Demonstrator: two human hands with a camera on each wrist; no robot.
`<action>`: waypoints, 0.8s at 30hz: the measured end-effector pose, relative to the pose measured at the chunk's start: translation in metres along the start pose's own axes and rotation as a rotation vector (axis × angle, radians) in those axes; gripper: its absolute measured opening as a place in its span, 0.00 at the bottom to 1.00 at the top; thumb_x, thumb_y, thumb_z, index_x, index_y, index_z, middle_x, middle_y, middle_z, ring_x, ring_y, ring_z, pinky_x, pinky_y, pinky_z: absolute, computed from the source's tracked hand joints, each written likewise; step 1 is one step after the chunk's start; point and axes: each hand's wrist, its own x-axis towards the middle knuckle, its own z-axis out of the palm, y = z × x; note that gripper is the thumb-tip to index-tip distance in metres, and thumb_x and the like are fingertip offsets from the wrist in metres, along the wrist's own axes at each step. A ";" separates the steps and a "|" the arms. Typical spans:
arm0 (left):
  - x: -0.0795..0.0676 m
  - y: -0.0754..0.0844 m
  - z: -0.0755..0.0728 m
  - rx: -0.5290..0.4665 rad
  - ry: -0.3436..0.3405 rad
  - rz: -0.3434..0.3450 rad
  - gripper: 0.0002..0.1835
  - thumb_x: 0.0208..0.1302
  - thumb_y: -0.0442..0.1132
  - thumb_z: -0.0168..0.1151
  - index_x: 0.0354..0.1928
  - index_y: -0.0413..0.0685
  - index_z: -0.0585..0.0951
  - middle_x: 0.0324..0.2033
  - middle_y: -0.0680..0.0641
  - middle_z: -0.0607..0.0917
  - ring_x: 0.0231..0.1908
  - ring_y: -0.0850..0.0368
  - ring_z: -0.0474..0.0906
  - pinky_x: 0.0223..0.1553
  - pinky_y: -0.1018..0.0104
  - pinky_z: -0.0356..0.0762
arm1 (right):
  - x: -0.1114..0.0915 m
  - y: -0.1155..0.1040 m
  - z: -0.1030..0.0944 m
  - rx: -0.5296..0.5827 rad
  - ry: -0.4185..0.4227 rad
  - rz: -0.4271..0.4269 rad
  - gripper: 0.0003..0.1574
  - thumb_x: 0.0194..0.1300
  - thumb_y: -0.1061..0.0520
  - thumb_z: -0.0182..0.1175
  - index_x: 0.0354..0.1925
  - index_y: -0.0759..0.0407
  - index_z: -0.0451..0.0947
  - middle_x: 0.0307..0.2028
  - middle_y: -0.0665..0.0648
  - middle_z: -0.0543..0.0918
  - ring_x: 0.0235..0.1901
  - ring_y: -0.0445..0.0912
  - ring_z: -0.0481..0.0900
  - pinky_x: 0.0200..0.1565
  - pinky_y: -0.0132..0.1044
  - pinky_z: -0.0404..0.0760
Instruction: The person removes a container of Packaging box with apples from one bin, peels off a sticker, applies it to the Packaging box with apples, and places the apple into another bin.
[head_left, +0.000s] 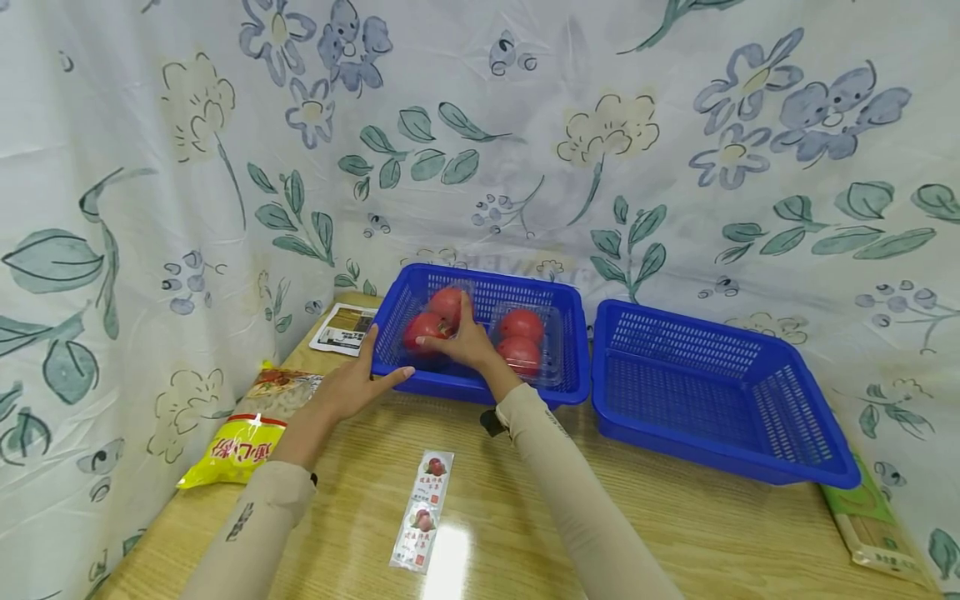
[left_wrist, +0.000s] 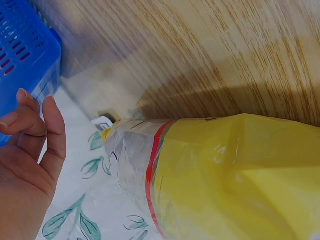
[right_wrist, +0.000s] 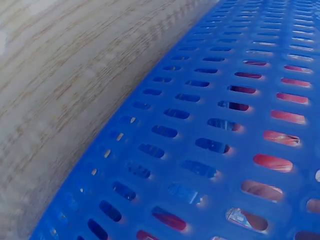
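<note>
My right hand (head_left: 467,340) reaches into the left blue basket (head_left: 480,388), thumb and fingers spread across two round red fruits (head_left: 426,332) and gripping their clear plastic box. To the right of it in the basket lies another clear box (head_left: 551,346) with two more red fruits. At the basket's front left corner is my left hand (head_left: 352,385), its thumb stretched along the front and its fingers by the left rim. The left wrist view shows that hand's fingers loosely bent beside the basket wall. In the right wrist view only the slotted basket wall (right_wrist: 165,115) appears, red showing through.
An empty blue basket (head_left: 675,383) stands at the right. A yellow food bag (head_left: 251,429) and a white packet (head_left: 341,329) lie at the left. A strip of fruit stickers (head_left: 422,511) lies in front; a green package (head_left: 873,525) sits at the right edge. Floral cloth (head_left: 525,108) hangs behind.
</note>
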 end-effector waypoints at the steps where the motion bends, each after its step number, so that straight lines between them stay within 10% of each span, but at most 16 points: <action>1: 0.000 0.000 0.000 0.001 0.002 0.001 0.60 0.63 0.78 0.43 0.78 0.49 0.28 0.68 0.23 0.64 0.61 0.24 0.70 0.58 0.33 0.69 | 0.000 0.000 -0.001 0.035 -0.007 0.004 0.73 0.58 0.37 0.70 0.79 0.50 0.30 0.67 0.74 0.68 0.63 0.63 0.73 0.63 0.53 0.74; 8: -0.001 0.000 0.001 0.012 0.012 0.010 0.59 0.64 0.77 0.43 0.78 0.47 0.28 0.66 0.22 0.66 0.59 0.25 0.73 0.56 0.34 0.71 | 0.000 0.001 -0.005 0.403 -0.068 0.064 0.69 0.61 0.50 0.71 0.79 0.47 0.31 0.65 0.73 0.68 0.44 0.64 0.84 0.39 0.51 0.86; 24: 0.000 0.000 -0.002 0.027 -0.013 -0.011 0.61 0.62 0.79 0.41 0.78 0.48 0.27 0.67 0.23 0.65 0.60 0.25 0.71 0.57 0.34 0.70 | -0.005 0.000 -0.022 0.734 -0.081 0.152 0.61 0.65 0.56 0.66 0.79 0.47 0.34 0.71 0.73 0.60 0.52 0.73 0.79 0.54 0.59 0.78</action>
